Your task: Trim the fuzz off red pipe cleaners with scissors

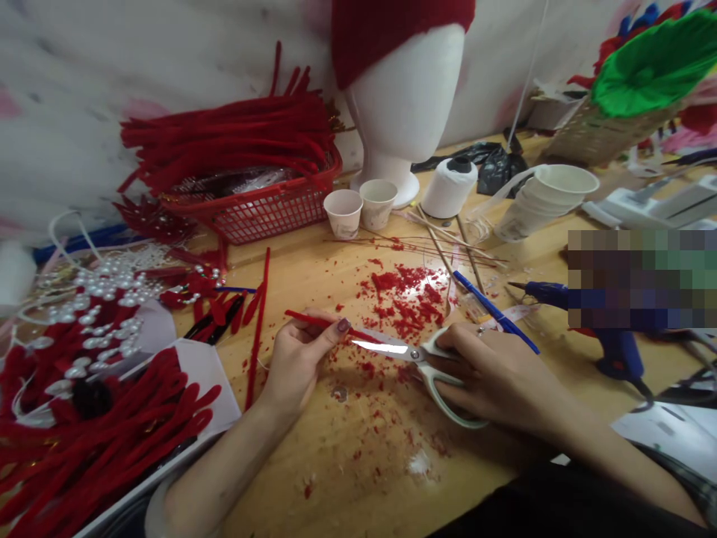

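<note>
My left hand (299, 355) pinches a thin red pipe cleaner (307, 317) between thumb and fingers. Its right end lies along the partly open blades of a pair of scissors (414, 354). Through the pale handles of those scissors go the fingers of my right hand (487, 373), closed round them. Beneath and beyond the blades, red fuzz clippings (411, 299) are scattered over the wooden table (347, 478). Another red pipe cleaner (258, 329) lies on the table just left of my left hand.
At the back stand a red basket (269, 209) heaped with red pipe cleaners, paper cups (343, 213), a thread cone (449, 187) and a white mannequin head (403, 97). Left is a white box (210, 381) of red loops. A blue pen (496, 311) and blue glue gun (619, 351) lie right.
</note>
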The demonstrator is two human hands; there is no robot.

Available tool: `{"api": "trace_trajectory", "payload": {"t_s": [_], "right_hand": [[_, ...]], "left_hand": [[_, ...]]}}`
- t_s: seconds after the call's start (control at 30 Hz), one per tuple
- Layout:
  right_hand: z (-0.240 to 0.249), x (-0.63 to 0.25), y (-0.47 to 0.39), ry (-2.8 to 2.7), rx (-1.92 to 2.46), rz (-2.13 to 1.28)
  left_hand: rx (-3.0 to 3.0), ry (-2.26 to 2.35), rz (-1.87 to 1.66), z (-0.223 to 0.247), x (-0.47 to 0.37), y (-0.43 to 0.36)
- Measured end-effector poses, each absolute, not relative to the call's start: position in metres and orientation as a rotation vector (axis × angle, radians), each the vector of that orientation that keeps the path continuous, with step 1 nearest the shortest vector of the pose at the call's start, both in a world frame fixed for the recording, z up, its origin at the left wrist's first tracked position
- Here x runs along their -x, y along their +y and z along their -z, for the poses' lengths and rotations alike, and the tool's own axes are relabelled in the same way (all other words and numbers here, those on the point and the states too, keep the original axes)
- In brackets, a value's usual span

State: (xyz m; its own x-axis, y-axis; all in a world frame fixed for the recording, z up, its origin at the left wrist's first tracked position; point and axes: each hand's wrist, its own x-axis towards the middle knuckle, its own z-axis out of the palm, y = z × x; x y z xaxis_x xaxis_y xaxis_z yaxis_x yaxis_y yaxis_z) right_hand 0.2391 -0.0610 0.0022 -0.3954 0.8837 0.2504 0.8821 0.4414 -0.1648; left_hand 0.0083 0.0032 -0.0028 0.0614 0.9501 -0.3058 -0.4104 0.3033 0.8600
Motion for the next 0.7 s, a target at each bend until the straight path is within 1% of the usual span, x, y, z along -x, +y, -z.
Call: {"api": "trace_trajectory", "payload": {"t_s": [0.13, 0.47, 0.7], "right_hand": [[-0.0039, -0.2395, -0.0622, -2.388, 1.512, 0.054], [-0.0053, -0.2394, -0.0635, -2.414, 1.527, -0.017], [-0.0007, -0.2424, -0.0648, -2.426, 1.536, 0.024]], "left_hand": [[-0.669, 1.027, -1.15, 0.0022, -0.0082, 0.0027], [-0.609, 1.011, -1.189, 0.0018, -0.0098, 0.0042], [-0.596, 0.996, -1.192, 0.0018, -0.0097, 0.0042]]}}
